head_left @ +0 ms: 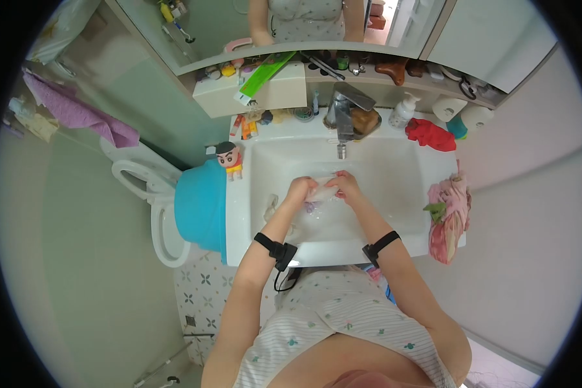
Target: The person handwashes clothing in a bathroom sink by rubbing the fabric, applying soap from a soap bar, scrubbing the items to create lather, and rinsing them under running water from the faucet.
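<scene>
Over the white sink basin [394, 194], my left hand [301, 189] and my right hand [346, 185] both grip a small white cloth [322, 190]. The fingers of each hand are closed on one end of it, and the cloth spans between them. Its exact kind does not show. A small purple piece [312, 207] shows just below the cloth; whether it is part of it I cannot tell. Another whitish cloth [271, 208] lies at the basin's left side, partly behind my left forearm. The faucet [344, 123] stands beyond my hands, its spout pointing toward them.
Pink bunched cloth [449, 216] lies on the sink's right edge, with a red cloth [431, 134] and white pump bottle [403, 111] behind. A cartoon figure [229, 160] stands on the left rim. Beside the sink are a blue tub [200, 204] and a toilet [165, 226].
</scene>
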Demonstrator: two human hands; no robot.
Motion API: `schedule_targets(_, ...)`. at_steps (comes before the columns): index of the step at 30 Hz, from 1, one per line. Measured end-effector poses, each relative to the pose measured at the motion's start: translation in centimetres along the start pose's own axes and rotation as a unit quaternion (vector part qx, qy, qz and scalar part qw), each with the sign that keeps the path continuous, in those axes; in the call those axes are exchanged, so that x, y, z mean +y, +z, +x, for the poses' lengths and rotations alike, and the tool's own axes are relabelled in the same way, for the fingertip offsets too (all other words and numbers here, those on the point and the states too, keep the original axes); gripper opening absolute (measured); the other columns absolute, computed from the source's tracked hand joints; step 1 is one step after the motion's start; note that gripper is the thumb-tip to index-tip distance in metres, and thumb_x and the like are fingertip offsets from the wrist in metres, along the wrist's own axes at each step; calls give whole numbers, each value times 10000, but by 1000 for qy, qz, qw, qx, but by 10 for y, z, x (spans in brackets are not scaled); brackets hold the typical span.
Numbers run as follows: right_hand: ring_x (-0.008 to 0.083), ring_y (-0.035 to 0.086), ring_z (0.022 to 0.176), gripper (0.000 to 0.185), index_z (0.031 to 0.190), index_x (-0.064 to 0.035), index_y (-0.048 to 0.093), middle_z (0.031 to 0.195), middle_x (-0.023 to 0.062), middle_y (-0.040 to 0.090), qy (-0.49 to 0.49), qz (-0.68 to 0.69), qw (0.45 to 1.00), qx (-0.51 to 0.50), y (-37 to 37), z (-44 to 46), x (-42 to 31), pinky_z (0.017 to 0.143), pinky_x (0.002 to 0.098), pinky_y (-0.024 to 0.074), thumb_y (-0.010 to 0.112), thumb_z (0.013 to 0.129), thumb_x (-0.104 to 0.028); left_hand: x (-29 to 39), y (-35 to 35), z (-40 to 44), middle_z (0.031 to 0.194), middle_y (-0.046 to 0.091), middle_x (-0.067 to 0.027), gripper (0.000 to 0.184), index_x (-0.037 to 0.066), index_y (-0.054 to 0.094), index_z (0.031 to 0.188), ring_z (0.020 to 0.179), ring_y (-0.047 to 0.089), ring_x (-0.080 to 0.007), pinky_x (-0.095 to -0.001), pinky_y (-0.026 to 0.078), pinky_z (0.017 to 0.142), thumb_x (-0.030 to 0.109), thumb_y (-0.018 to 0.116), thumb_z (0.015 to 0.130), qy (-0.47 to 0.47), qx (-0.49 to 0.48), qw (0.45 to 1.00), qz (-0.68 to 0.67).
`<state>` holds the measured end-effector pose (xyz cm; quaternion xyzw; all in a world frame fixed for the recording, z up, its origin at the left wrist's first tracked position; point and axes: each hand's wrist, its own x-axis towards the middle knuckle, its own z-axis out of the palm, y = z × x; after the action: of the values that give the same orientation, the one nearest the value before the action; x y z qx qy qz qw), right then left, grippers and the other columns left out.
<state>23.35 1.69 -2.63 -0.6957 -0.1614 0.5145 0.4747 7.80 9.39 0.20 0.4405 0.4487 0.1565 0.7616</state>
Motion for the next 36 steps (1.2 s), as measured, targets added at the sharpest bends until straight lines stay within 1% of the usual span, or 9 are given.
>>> schedule_targets(4, 174, 500, 777, 359, 962, -142, 490, 859, 25, 521, 26, 102, 994, -33, 3, 3, 3, 705, 388, 420, 665, 654, -85, -9, 10, -2, 726, 577, -77, 249, -12, 599, 839, 647, 551, -162, -266, 431, 592, 90, 681, 627, -25, 31, 998, 57)
schedule_targets(6, 173, 501, 781, 352, 971, -141, 486, 867, 27, 523, 49, 148, 987, -27, 9, 6, 10, 710, 389, 423, 658, 671, -75, -19, 6, 10, 743, 593, -82, 305, -3, 602, 866, 676, 568, -170, -256, 443, 609, 136, 715, 619, 139, 158, 938, 274)
schedule_targets(14, 243, 572, 862, 318, 1015, -85, 498, 934, 64, 561, 51, 344, 935, -71, 19, 8, 17, 705, 434, 469, 632, 731, -35, -29, -8, 37, 649, 563, -70, 135, 25, 556, 725, 581, 533, -148, -304, 442, 530, 74, 654, 647, 97, 135, 982, 91)
schedule_targets(17, 255, 603, 864, 312, 996, -44, 521, 912, 96, 593, 39, 242, 961, -131, 17, 9, 24, 702, 412, 484, 645, 711, -63, -37, -4, 46, 703, 559, -85, 162, 24, 548, 810, 583, 530, -157, -301, 437, 516, 37, 628, 671, 68, 146, 987, 24)
schedule_targets(22, 255, 613, 803, 419, 1013, -15, 550, 858, 73, 631, -96, -309, 930, 174, 1, 12, 20, 715, 328, 477, 696, 636, -125, -41, 10, 34, 821, 563, -104, 239, 14, 518, 935, 642, 547, -175, -307, 447, 556, -9, 581, 706, -32, 66, 993, -88)
schedule_targets(26, 276, 622, 805, 467, 1060, 43, 519, 883, 126, 622, -206, -300, 922, 130, 3, 8, 18, 701, 371, 483, 647, 639, -112, -23, 7, 21, 922, 560, -110, 308, 24, 491, 1047, 790, 562, -193, -313, 476, 704, -13, 559, 749, -35, -13, 990, -137)
schedule_targets(29, 294, 608, 855, 420, 1052, 49, 524, 940, 125, 611, 7, 48, 999, 11, 14, -13, 2, 733, 400, 480, 592, 662, -92, -9, -8, 18, 960, 556, -127, 369, 24, 498, 1088, 868, 561, -230, -346, 467, 807, 24, 548, 722, -66, -38, 975, -210)
schedule_targets(31, 277, 583, 942, 386, 1076, 34, 516, 1022, 123, 592, 79, 360, 892, -263, 14, -19, 0, 820, 421, 453, 522, 705, -76, -5, -16, 21, 980, 555, -135, 404, 25, 503, 1109, 895, 561, -246, -358, 459, 832, 45, 539, 707, -84, -54, 965, -243)
schedule_targets(36, 255, 544, 1030, 395, 1139, 8, 486, 1091, 123, 571, 80, 476, 789, -381, 24, -46, -10, 915, 406, 392, 473, 760, -102, 1, -18, 22, 1032, 560, -141, 437, 27, 519, 1119, 950, 557, -254, -355, 450, 848, 73, 525, 685, -9, -102, 981, -163)
